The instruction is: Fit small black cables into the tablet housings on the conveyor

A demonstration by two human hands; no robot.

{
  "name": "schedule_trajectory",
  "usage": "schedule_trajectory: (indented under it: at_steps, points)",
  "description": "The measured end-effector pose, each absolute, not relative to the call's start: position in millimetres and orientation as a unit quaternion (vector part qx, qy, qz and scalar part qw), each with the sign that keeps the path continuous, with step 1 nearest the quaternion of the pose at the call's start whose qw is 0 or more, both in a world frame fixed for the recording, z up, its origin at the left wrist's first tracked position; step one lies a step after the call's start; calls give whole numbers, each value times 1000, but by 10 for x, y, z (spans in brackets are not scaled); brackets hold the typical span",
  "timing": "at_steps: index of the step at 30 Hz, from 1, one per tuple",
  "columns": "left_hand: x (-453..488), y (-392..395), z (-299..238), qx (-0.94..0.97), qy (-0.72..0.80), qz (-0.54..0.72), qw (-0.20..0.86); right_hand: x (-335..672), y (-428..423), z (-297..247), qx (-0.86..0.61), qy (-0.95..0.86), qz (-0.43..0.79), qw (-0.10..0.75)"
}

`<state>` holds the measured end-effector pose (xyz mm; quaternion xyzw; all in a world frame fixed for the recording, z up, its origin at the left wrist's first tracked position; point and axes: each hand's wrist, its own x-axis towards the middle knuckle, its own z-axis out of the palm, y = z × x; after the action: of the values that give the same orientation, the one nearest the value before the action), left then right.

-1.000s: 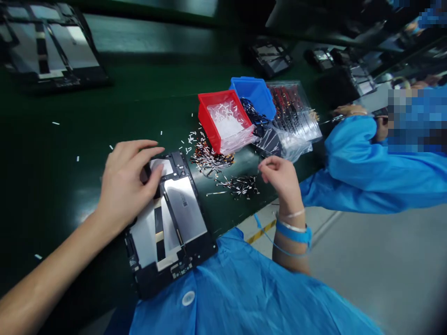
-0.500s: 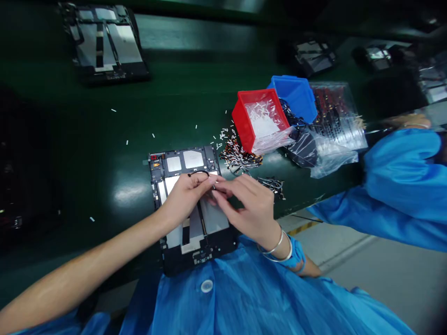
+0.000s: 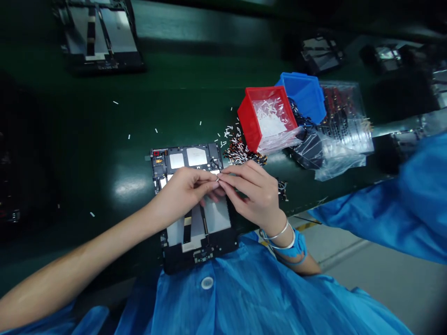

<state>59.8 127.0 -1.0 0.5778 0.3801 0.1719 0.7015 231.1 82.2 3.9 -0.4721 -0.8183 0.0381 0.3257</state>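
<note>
Just one head-worn cam, looking forward and steeply down, pretty close over the green work table [image 3: 104,153], no second view.

You are sitting at an electronics assembly line in a factory. A long dark-green bench [image 3: 174,93] is stretching away from you, carrying an opened tablet body [image 3: 195,228] right before you and others like it [image 3: 99,37] farther along. A red bin [image 3: 267,118], a blue bin [image 3: 307,95] and clear bags of parts [image 3: 344,125] are standing beside loose small components [image 3: 240,151]. You are wearing a blue smock [image 3: 244,298] and a blue wrist strap [image 3: 296,246], and a neighbour's blue sleeve [image 3: 401,209] is reaching in alongside.
</note>
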Motion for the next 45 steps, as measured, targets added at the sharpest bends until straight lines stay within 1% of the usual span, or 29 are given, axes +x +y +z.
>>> schedule_trajectory:
  at_steps: [3, 8, 11, 15, 20, 25, 27, 29, 32, 36, 41, 45]
  points:
    - [590, 1247, 34, 605, 356, 188, 687, 2294, 797, 58, -488, -803, 29, 342]
    - [576, 1235, 39, 656, 364, 183, 636, 2270, 786, 67, -506, -801, -1, 320]
    - [570, 1261, 30, 637, 385, 165, 647, 2277, 808, 66, -528, -789, -13, 314]
    - [567, 1298, 29, 609, 405, 170, 661, 2293, 841, 73, -535, -769, -30, 349]
    - [559, 1281, 45, 616, 393, 193, 654, 2240, 856, 40, -499, -786, -8, 364]
    - [564, 1265, 38, 659, 389, 201, 611, 2236, 891, 19, -507, -781, 23, 363]
    - [570, 1280, 20, 639, 393, 191, 634, 2263, 907, 30, -525, -765, 10, 373]
    - [573, 1304, 4, 588, 401, 175, 680, 2281, 918, 39, -543, -742, -22, 393]
    - [569, 1338, -6, 538, 401, 164, 723, 2257, 923, 26, -509, -758, -49, 405]
    - [562, 1342, 2, 546, 390, 179, 720, 2186, 923, -43, -456, -806, -29, 377]
    - [583, 1304, -14, 582, 368, 200, 697, 2175, 901, -97, -472, -797, -4, 378]
    - [587, 1301, -17, 602, 373, 208, 675, 2180, 901, -74, -481, -799, -8, 360]
